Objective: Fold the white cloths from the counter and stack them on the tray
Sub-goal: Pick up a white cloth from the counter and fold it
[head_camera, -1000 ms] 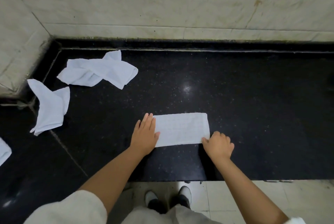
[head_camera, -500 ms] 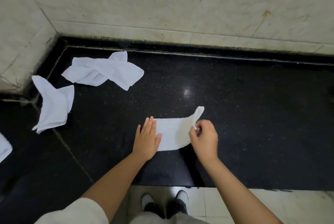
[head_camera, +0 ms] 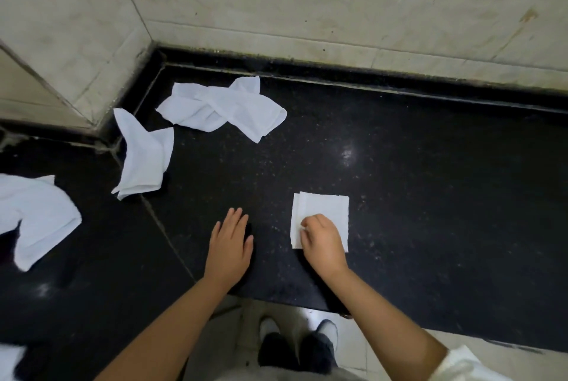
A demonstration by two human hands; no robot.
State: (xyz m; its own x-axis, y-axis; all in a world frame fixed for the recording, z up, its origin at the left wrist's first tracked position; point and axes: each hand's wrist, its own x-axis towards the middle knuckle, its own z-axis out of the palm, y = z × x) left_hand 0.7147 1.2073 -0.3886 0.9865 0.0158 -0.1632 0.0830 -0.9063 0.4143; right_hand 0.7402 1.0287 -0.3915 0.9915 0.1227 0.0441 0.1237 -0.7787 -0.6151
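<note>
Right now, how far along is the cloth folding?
One folded cloth lies square on the counter under the right hand. The left hand rests flat beside it. Three crumpled cloths remain at left. No tray shows.

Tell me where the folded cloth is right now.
In the head view the folded cloth lies flat on the black counter, right of centre near its front edge, under the right hand, with the left hand apart to its left.

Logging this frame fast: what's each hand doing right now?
Left hand: open, flat on the counter, holding nothing.
Right hand: fingers curled, pinching the folded cloth.
</note>
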